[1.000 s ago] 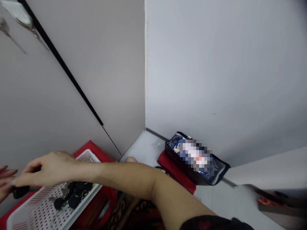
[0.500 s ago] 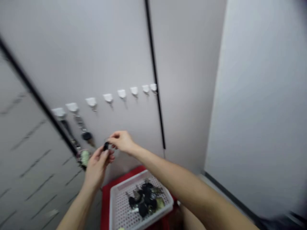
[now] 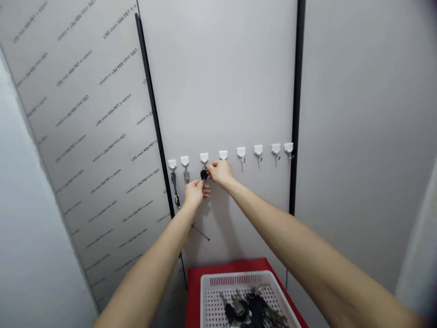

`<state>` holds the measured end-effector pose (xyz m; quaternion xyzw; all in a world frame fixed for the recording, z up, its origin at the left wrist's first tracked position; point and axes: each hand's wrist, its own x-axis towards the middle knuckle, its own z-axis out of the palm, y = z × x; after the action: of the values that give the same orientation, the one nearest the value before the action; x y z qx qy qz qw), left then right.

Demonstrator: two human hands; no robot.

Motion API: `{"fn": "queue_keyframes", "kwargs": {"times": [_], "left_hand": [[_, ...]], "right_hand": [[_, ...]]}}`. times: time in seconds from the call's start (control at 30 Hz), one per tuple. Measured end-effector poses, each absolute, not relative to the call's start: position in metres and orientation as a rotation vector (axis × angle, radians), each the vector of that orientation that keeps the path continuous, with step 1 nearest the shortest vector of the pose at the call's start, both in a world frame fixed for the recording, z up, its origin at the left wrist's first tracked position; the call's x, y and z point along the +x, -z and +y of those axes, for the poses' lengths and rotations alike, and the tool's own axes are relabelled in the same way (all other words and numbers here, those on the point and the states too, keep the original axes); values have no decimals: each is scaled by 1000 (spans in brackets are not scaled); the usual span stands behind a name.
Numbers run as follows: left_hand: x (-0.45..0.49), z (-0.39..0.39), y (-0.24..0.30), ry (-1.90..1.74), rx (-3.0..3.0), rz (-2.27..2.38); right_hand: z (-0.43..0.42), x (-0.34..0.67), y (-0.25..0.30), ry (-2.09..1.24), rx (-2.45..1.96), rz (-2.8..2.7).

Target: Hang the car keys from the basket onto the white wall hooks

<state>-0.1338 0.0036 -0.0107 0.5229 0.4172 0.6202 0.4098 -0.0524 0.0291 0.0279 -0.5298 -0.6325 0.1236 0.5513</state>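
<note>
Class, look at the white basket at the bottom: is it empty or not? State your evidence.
Not empty. The white basket holds a heap of dark keys lying on its perforated floor.

Red stand [image 3: 193,296], white basket [image 3: 235,275] of keys [image 3: 249,310] on top

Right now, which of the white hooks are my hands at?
The third hook from the left: the left hand and right hand hold a black key just under it.

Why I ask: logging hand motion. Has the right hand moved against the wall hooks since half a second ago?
Yes. The right hand, pinching the black key, rose toward the row of hooks: earlier well below it, now just beneath.
</note>
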Motion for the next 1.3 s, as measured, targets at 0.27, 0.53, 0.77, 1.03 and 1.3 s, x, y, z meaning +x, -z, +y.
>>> {"fn": "queue_keyframes", "kwargs": {"times": [0.27, 0.53, 0.77, 1.03, 1.3], "left_hand": [[-130, -24, 73, -1316, 1513, 1184], [-125, -71, 228, -579, 2120, 1468], [-120, -81, 254, -426, 2350, 1498], [-121, -78, 256, -574, 2199, 1503], [-118, -78, 244, -741, 2036, 1355]], "right_hand": [[10, -27, 21, -251, -1214, -1636], [-61, 24, 200, -499, -1565, -2328], [-72, 39, 241, -358, -1700, -2279], [-61, 39, 237, -481, -1796, -2212], [-65, 45, 217, -771, -1498, -1846]]}}
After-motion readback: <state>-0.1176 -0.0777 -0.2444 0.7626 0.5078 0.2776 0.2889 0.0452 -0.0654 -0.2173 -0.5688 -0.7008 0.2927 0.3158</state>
